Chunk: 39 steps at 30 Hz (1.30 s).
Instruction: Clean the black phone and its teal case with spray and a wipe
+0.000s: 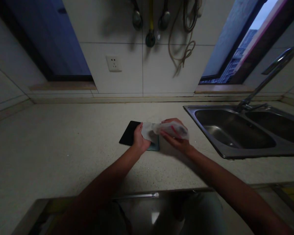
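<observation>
On the counter lies a flat dark tablet-like device [128,133], with a blue-green flat panel [154,147] at its right, partly covered by my hands. My left hand [140,138] is closed on a white tissue or cloth [147,131] above the device. My right hand [177,141] wraps round a pale translucent bottle [172,129] with a red mark. The bottle is tilted on its side, its narrow end pointing left at the white tissue. Whether that end touches the tissue I cannot tell.
A steel double sink [235,130] with a tall tap [264,80] is set into the pale counter [63,143] on the right. A socket [114,63], pipe valves and a looped cord [183,58] are on the tiled wall. The counter's front edge runs below my arms.
</observation>
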Tool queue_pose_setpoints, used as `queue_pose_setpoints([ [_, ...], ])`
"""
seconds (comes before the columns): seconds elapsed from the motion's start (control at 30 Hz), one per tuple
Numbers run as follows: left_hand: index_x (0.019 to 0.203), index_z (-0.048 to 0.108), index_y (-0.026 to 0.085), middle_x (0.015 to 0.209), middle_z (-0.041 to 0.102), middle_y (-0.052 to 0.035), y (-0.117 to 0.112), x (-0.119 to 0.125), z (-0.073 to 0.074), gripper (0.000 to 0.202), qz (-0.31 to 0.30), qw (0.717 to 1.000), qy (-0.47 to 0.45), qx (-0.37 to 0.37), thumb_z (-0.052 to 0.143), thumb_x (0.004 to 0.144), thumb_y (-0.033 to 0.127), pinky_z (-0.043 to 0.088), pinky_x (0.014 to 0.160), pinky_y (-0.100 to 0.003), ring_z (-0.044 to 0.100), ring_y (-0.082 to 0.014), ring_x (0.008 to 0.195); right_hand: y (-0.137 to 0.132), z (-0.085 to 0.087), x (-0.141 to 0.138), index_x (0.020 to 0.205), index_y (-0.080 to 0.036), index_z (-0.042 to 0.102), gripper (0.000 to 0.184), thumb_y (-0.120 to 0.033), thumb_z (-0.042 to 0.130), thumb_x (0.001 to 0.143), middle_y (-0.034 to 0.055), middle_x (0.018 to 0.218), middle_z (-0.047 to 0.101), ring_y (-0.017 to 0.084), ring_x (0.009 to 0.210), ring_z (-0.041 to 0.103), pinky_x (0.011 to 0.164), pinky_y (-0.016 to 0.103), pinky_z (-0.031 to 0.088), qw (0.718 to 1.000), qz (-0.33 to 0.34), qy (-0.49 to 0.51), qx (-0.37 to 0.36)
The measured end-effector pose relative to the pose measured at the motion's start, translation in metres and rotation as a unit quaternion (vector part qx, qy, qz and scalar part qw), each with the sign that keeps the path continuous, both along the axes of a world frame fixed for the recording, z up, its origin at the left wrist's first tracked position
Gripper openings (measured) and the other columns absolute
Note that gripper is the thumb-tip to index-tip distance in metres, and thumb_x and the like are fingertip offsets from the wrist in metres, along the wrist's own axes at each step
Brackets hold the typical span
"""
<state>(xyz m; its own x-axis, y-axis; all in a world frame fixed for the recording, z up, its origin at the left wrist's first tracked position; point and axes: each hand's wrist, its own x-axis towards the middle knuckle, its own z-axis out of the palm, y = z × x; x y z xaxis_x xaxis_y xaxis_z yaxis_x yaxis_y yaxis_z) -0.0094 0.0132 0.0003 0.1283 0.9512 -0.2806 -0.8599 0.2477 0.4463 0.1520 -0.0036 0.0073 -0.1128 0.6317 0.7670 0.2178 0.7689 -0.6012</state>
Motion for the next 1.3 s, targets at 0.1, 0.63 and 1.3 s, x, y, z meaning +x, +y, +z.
queue_pose_setpoints([
  [0.1,0.086,0.067,0.012,0.073,0.069,-0.0070,0.001,-0.004,0.002,0.029,-0.020,1.000,0.006,0.000,0.046,0.093,0.029,0.051,0.062,-0.029,0.065,-0.0167,0.063,0.006,0.006,0.002,0.097,-0.026,0.066,0.030,-0.040,0.081,0.075,0.0022,0.094,0.072,0.022,0.090,0.069,0.086,0.040,0.058,0.975,-0.026,0.195,-0.105],
  [0.63,0.070,0.053,0.017,0.047,0.039,0.0067,-0.006,-0.012,0.004,0.042,-0.253,0.959,0.125,0.021,0.044,0.099,0.045,0.014,0.031,-0.017,0.020,-0.0026,0.029,0.041,-0.013,0.006,0.083,-0.026,0.061,0.029,-0.043,0.080,0.070,-0.0031,0.079,0.070,0.018,0.077,0.068,0.066,0.032,0.059,0.832,0.110,0.432,-0.330],
  [1.3,0.070,0.056,0.019,0.043,0.042,0.0043,-0.020,-0.009,0.002,0.056,-0.152,0.894,0.410,0.101,0.062,0.078,0.074,0.010,0.036,-0.020,0.027,-0.0046,0.030,0.019,-0.020,0.003,0.083,-0.024,0.072,0.021,-0.039,0.083,0.074,0.0001,0.073,0.070,0.020,0.068,0.065,0.076,0.038,0.057,0.990,-0.026,0.041,-0.130],
])
